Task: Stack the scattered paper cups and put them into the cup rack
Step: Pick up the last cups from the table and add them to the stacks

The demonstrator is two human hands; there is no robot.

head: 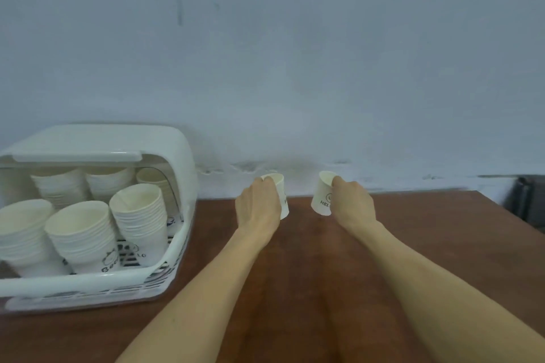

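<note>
Two white paper cups are held upright at the far edge of the brown table (442, 230), near the wall. My left hand (259, 206) grips one cup (280, 186) from its left side and hides much of it. My right hand (352, 203) grips the other cup (323, 194), which bears dark print, with fingers at its rim. The cups are a short gap apart. A white plastic cup rack (177, 156) stands at the left with its lid raised, holding several stacks of cups (141, 215).
A pale blue wall rises directly behind the table. A dark object (529, 200) sits beyond the table's right corner. Both forearms stretch across the middle of the table.
</note>
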